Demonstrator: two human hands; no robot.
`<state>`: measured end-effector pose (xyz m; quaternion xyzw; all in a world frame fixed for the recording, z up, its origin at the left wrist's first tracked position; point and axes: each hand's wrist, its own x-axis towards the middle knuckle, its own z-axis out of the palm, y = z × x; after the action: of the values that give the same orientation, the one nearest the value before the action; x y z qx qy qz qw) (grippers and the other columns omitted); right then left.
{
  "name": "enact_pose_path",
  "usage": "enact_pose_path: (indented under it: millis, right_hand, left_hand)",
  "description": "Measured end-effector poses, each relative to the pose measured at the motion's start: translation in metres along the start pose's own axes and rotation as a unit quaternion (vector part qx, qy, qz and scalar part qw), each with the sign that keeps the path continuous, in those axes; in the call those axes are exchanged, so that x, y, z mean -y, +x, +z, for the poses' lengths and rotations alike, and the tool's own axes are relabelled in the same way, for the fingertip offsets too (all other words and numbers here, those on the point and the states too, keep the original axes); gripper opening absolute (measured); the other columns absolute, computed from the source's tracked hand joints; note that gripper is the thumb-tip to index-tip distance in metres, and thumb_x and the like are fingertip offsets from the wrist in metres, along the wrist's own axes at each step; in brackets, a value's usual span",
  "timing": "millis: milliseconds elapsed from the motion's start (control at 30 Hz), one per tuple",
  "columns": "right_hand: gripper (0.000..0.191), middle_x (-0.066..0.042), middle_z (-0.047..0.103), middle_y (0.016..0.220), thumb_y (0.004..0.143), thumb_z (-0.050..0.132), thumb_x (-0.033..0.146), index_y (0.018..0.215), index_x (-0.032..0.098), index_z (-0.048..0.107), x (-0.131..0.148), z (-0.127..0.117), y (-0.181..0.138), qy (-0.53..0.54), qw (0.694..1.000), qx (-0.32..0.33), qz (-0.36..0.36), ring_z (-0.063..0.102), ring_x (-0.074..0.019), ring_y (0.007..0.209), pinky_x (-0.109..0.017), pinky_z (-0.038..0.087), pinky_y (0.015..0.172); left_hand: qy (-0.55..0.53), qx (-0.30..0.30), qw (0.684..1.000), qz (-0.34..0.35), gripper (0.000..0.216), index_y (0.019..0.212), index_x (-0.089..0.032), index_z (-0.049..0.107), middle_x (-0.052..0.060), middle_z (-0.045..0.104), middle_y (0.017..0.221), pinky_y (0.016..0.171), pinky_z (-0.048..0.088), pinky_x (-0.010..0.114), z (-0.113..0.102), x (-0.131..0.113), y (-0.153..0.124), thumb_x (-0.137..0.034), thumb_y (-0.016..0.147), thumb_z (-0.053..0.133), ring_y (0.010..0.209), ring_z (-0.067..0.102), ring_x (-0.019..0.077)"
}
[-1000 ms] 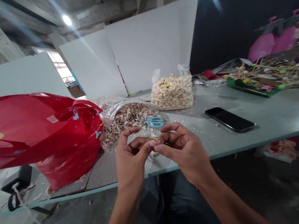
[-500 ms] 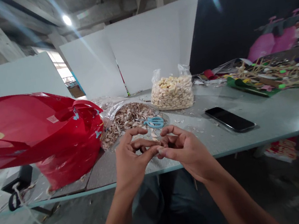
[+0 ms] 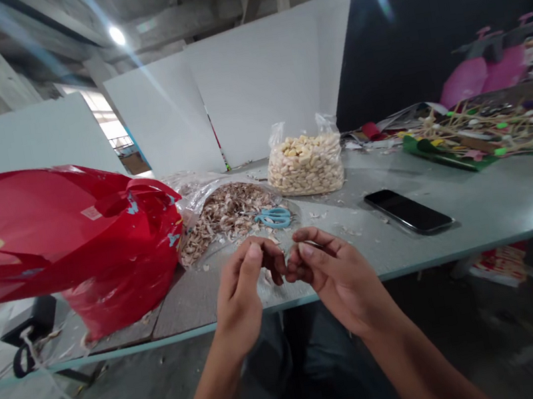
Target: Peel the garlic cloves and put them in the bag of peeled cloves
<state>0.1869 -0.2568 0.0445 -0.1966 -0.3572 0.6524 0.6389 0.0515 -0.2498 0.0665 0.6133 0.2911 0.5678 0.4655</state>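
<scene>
My left hand (image 3: pixel 241 294) is closed above the table's near edge, fingers curled inward and thumb raised along them. Facing it, my right hand (image 3: pixel 344 278) pinches with thumb and index finger. The fingertips of both hands nearly meet; anything between them is too small or hidden to make out. Just beyond lies a heap of brown, papery husks (image 3: pixel 232 208) on clear plastic. Blue-handled scissors (image 3: pixel 277 217) rest at its right side. A clear bag of pale, peeled cloves or beans (image 3: pixel 306 169) stands upright farther back.
A large red plastic bag (image 3: pixel 130 295) bulges over the table (image 3: pixel 350 213) at left, beside a black box with a white cable (image 3: pixel 55 378). On the right lie a black phone (image 3: pixel 407 211) and a pile of sticks with coloured tips (image 3: pixel 503 128).
My left thumb has lifted away from the right thumb, and the left fingers have curled in. My right thumb has moved up against its index finger. The things on the table stay put.
</scene>
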Motion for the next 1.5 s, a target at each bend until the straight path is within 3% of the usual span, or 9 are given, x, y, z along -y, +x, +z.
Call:
enact_pose_path:
  millis: [200,333,633,1133,1367,1500]
  right_hand:
    - [0.023,0.003,0.061,0.071,0.072,0.076,0.026,0.088,0.019,0.062,-0.003,0.000,0.000,-0.055,0.997,-0.014,-0.060,0.062,-0.0101,0.065,-0.025,0.054,0.065]
    - [0.021,0.003,0.063,0.075,0.072,0.076,0.026,0.087,0.020,0.062,-0.004,-0.001,0.001,-0.108,0.989,-0.026,-0.094,0.061,-0.0087,0.068,-0.021,0.052,0.065]
    - [0.019,0.000,0.066,0.077,0.071,0.075,0.024,0.085,0.020,0.062,0.001,-0.005,0.000,-0.287,0.938,-0.034,-0.191,0.063,-0.0118,0.072,-0.022,0.052,0.066]
    - [0.026,0.002,0.059,0.068,0.068,0.078,0.033,0.082,0.018,0.062,0.008,-0.016,0.006,-0.280,0.954,0.037,-0.102,0.055,-0.0094,0.062,-0.020,0.046,0.057]
    - [0.025,0.003,0.058,0.066,0.069,0.078,0.032,0.082,0.018,0.062,0.004,-0.014,0.003,-0.255,0.962,0.034,-0.088,0.054,-0.0087,0.060,-0.020,0.046,0.056]
    - [0.020,0.001,0.060,0.069,0.075,0.073,0.033,0.082,0.018,0.062,0.000,-0.014,0.003,-0.241,0.966,0.039,-0.089,0.056,-0.0097,0.062,-0.022,0.047,0.059]
  left_hand:
    - [0.066,-0.011,0.998,-0.015,0.020,0.088,-0.015,0.061,0.001,0.058,0.072,0.059,0.043,0.022,-0.001,-0.005,-0.003,-0.034,0.081,0.066,0.063,0.052,0.0101]
    - [0.097,0.011,0.995,-0.031,0.022,0.084,-0.015,0.062,0.002,0.059,0.074,0.064,0.044,0.022,-0.002,-0.007,-0.004,-0.032,0.075,0.072,0.068,0.053,0.0108]
    - [0.120,0.039,0.991,-0.052,0.024,0.073,-0.014,0.059,0.000,0.055,0.071,0.066,0.040,0.023,-0.003,-0.004,-0.001,-0.034,0.076,0.071,0.070,0.049,0.0109]
    - [0.070,0.144,0.982,-0.096,0.027,0.072,-0.015,0.051,-0.001,0.046,0.069,0.063,0.034,0.023,-0.007,0.002,-0.001,-0.037,0.083,0.062,0.067,0.041,0.0101]
    - [0.067,0.148,0.982,-0.095,0.027,0.072,-0.015,0.049,-0.001,0.046,0.069,0.064,0.036,0.024,-0.007,0.003,-0.003,-0.037,0.086,0.059,0.068,0.043,0.0105]
    - [0.009,0.133,0.988,-0.084,0.027,0.073,-0.016,0.049,-0.001,0.047,0.070,0.065,0.038,0.025,-0.009,0.008,-0.003,-0.037,0.086,0.060,0.067,0.045,0.0105]
